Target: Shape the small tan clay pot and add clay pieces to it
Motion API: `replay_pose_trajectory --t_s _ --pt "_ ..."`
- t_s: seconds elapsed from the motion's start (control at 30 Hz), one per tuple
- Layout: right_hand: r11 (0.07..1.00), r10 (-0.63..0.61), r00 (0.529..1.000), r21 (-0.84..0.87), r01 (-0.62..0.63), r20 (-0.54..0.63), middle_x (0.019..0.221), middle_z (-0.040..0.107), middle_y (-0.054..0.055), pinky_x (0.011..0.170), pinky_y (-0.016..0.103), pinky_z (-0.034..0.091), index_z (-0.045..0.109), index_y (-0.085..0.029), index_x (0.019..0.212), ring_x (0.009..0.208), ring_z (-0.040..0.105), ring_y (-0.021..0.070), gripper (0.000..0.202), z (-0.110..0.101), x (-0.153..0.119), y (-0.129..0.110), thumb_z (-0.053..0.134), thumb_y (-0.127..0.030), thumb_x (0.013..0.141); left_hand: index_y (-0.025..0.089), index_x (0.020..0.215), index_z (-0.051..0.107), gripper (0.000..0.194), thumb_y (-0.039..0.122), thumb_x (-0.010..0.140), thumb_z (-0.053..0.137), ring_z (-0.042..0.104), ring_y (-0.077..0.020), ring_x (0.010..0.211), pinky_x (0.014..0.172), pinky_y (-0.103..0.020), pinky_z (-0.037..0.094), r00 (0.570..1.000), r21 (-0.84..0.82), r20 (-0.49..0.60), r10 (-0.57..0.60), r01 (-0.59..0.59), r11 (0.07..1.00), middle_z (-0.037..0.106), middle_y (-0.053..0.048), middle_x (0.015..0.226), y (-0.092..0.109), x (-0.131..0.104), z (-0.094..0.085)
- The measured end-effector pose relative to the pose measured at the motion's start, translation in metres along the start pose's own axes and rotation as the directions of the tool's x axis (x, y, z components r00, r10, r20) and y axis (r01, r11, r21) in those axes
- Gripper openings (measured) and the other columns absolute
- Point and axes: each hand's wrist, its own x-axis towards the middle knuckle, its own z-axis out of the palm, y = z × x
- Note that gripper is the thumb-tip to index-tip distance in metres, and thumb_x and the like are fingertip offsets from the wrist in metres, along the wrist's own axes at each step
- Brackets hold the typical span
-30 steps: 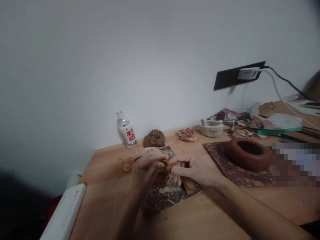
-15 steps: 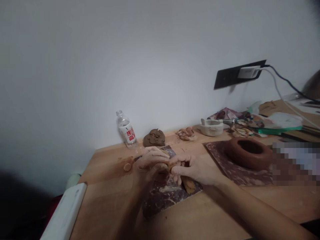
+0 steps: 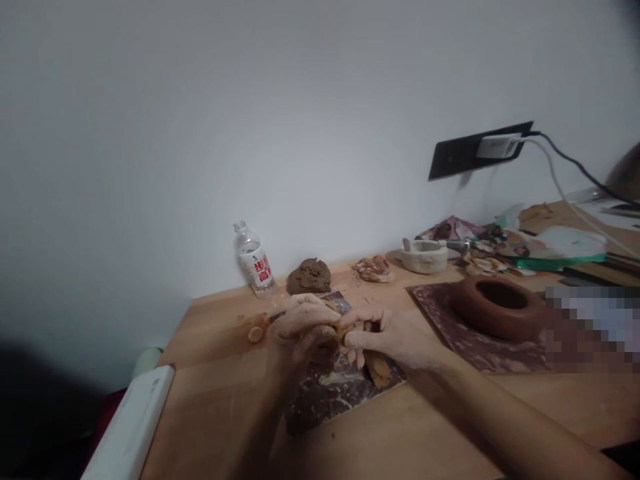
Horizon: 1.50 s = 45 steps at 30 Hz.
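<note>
My left hand (image 3: 305,327) and my right hand (image 3: 383,337) meet above a dark, clay-smeared board (image 3: 330,393). Both are closed on a small piece of yellowish-brown clay (image 3: 342,330), mostly hidden by the fingers. The left fingers curve over it with the thumb below; the right thumb and fingers pinch its right end. A flat orange-brown clay piece (image 3: 378,371) lies on the board just under my right hand. Behind the hands sits a lump of dark brown clay (image 3: 310,276).
A plastic bottle (image 3: 256,263) and clay scraps (image 3: 374,268) stand near the wall. On the right are a whitish bowl (image 3: 424,257) and a reddish-brown ring-shaped clay form (image 3: 495,310) on another board (image 3: 440,313). A white object (image 3: 133,423) lies at the left edge.
</note>
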Motion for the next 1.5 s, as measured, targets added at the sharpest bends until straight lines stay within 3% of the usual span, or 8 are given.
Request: replay_pose_trajectory --t_s 0.2,0.43,0.67,0.93,1.1,1.33,1.5 --pt "0.996 -0.04 0.995 -0.077 0.033 -0.091 0.069 0.069 0.0 0.064 0.024 0.051 0.071 -0.018 0.091 0.061 0.063 0.0105 0.03 -0.001 -0.001 0.003 0.073 -0.044 0.075 0.028 0.102 0.074 0.022 0.034 0.084 0.063 0.062 -0.0237 0.093 0.084 -0.04 0.049 0.992 0.001 -0.098 -0.077 0.077 0.997 0.075 -0.005 0.09 0.002 -0.003 0.0" --pt "0.902 -0.164 0.963 -0.427 0.059 -0.214 0.072 0.067 0.002 0.06 0.027 0.044 0.074 -0.02 0.092 0.064 0.056 0.0147 0.026 0.004 -0.001 0.001 0.069 -0.04 0.076 0.024 0.085 0.077 0.017 0.037 0.076 0.072 0.061 -0.0264 0.099 0.091 -0.045 0.046 0.996 -0.028 -0.075 -0.045 0.043 0.999 0.075 -0.008 0.097 -0.004 0.0 0.001" --pt "0.858 -0.215 0.951 -0.508 0.075 -0.223 0.076 0.067 0.003 0.057 0.026 0.042 0.074 -0.02 0.091 0.062 0.052 0.0139 0.026 0.007 -0.001 -0.003 0.068 -0.042 0.077 0.025 0.077 0.076 0.008 0.032 0.074 0.074 0.059 -0.0253 0.102 0.093 -0.046 0.043 0.995 -0.022 -0.081 -0.064 0.063 0.998 0.075 -0.007 0.096 -0.005 -0.001 0.003" --pt "0.855 -0.199 0.955 -0.515 0.059 -0.221 0.074 0.068 0.003 0.056 0.027 0.044 0.075 -0.019 0.094 0.061 0.053 0.0141 0.031 0.007 -0.001 -0.001 0.067 -0.044 0.078 0.026 0.08 0.077 0.006 0.029 0.077 0.072 0.055 -0.0244 0.108 0.097 -0.045 0.04 0.995 -0.01 -0.074 -0.072 0.072 0.997 0.074 -0.006 0.101 -0.007 -0.003 0.002" --pt "0.877 -0.185 0.957 -0.478 0.058 -0.224 0.078 0.068 0.004 0.061 0.028 0.045 0.074 -0.02 0.092 0.07 0.058 0.0175 0.028 0.005 -0.001 0.0 0.068 -0.043 0.076 0.024 0.086 0.077 0.019 0.036 0.072 0.076 0.057 -0.0274 0.108 0.096 -0.047 0.042 0.991 -0.069 -0.103 -0.088 0.081 0.994 0.075 -0.009 0.1 -0.006 -0.001 0.003" --pt "0.906 -0.162 0.962 -0.418 0.058 -0.219 0.073 0.066 0.002 0.058 0.027 0.041 0.072 -0.018 0.089 0.063 0.054 0.0142 0.025 0.007 0.0 0.001 0.066 -0.039 0.076 0.025 0.075 0.076 0.004 0.026 0.076 0.073 0.055 -0.0251 0.11 0.099 -0.045 0.04 0.983 -0.023 -0.101 -0.153 0.152 0.988 0.075 -0.006 0.1 0.0 -0.002 0.001" --pt "0.95 -0.14 0.955 -0.308 0.055 -0.261 0.06 0.06 -0.003 0.054 0.024 0.039 0.069 -0.019 0.093 0.055 0.051 0.0111 0.027 0.007 0.001 -0.001 0.07 -0.038 0.074 0.024 0.092 0.077 0.021 0.038 0.079 0.067 0.06 -0.0277 0.106 0.096 -0.044 0.044 0.977 -0.016 -0.128 -0.172 0.172 0.985 0.075 -0.008 0.102 0.003 0.0 0.001"
